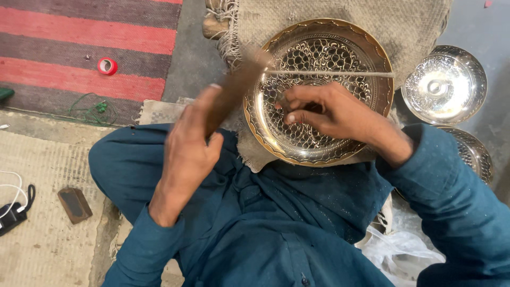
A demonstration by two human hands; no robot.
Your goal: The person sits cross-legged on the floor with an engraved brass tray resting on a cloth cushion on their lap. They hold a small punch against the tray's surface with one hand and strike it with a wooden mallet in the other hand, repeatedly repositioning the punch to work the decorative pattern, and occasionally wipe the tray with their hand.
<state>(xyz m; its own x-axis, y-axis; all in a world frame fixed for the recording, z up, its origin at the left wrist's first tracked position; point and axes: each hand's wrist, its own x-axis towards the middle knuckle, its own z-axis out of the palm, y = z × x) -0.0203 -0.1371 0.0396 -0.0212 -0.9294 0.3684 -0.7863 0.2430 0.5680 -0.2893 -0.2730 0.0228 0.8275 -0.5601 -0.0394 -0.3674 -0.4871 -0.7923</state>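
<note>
A round engraved brass plate (366, 53) leans on burlap cloth in front of my knees. My left hand (187, 151) grips a wooden-handled hammer (236, 87), which is blurred by motion and angled toward the plate. My right hand (332, 114) rests on the plate's patterned face, fingers pinched around a small tool that I can hardly see. A thin metal rod (329, 73) lies across the plate above my right hand.
Two silvery engraved bowls (445, 85) sit at the right. Burlap cloth (382, 21) lies under the plate. A red tape roll (107, 66) and green wire (93, 111) lie on the striped rug. A small dark block (74, 204) and cables (13, 204) are at the left.
</note>
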